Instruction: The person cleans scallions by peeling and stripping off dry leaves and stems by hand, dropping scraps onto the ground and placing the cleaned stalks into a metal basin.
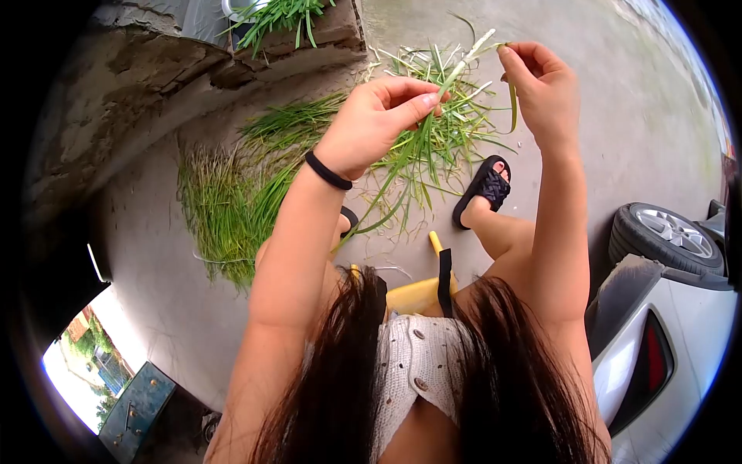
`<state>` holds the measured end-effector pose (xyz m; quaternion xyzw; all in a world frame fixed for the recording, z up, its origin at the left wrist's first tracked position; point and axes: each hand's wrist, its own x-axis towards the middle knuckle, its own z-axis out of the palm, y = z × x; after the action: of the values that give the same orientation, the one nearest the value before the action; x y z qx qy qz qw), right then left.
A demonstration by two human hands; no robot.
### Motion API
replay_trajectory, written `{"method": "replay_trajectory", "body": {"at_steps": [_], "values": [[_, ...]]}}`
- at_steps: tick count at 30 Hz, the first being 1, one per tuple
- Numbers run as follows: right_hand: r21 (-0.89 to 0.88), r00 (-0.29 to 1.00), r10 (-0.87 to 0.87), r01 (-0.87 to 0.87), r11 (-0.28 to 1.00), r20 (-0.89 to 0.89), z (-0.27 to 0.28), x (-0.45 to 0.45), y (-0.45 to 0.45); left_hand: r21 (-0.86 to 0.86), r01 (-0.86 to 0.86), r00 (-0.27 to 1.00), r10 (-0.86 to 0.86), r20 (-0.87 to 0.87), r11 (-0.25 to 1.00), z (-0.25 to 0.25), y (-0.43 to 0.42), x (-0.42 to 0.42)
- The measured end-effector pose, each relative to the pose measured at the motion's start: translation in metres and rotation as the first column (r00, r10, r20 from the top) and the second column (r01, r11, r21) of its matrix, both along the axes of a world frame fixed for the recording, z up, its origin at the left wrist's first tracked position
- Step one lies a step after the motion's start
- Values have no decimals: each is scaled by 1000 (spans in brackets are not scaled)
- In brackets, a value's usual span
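My left hand (pixel 379 120), with a black band on its wrist, pinches a green stalk with a pale base, which looks like a garlic chive (pixel 461 68). Its pale end points up and right; its long leaves hang down below the fingers. The thumb and fingers of my right hand (pixel 545 93) are closed on a thin green leaf strip (pixel 513 104) near that pale end. Part of the strip dangles under this hand. On the ground beneath my hands lies a loose heap of cut green leaves and pale stalks (pixel 464 116).
A big pile of long greens (pixel 220 201) spreads over the concrete floor at left. More greens (pixel 282 19) rest by a white container on a rough ledge (pixel 309 69). My sandalled foot (pixel 487 189) is near the heap. A wheel (pixel 668 236) and white car body stand at right.
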<state>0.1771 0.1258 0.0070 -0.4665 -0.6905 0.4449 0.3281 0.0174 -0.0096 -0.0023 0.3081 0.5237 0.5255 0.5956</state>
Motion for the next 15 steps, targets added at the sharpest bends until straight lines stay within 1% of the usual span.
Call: {"method": "replay_trajectory", "body": {"at_steps": [2,5,8,9,10,11,12,13,15], "values": [[3,988,-143,144,990,-64,2,12,15,3,21,999,-21,27,1000,0,0,1],[-111,884,-403,388,915,-235,-9,43,48,-14,27,994,-25,104,1000,0,-1,4],[-130,822,-537,521,844,-191,-9,63,60,-36,8,986,-2,165,999,-2,-3,3],[-88,878,-456,448,890,-148,-10,65,59,-44,5,982,3,187,999,-2,-2,3],[-40,951,-308,307,951,-18,-13,65,57,-51,3,978,8,207,999,-2,-1,3],[-54,973,-196,204,977,125,-10,57,50,-44,-15,976,24,215,999,-1,0,5],[-85,962,-77,103,991,262,-9,46,40,-40,-32,974,40,222,999,-2,1,9],[-99,974,-24,47,994,224,-10,37,34,-37,-47,972,54,228,998,-2,2,13],[-121,985,84,-67,990,148,-12,19,20,-38,-46,981,52,188,998,-2,3,17]]}}
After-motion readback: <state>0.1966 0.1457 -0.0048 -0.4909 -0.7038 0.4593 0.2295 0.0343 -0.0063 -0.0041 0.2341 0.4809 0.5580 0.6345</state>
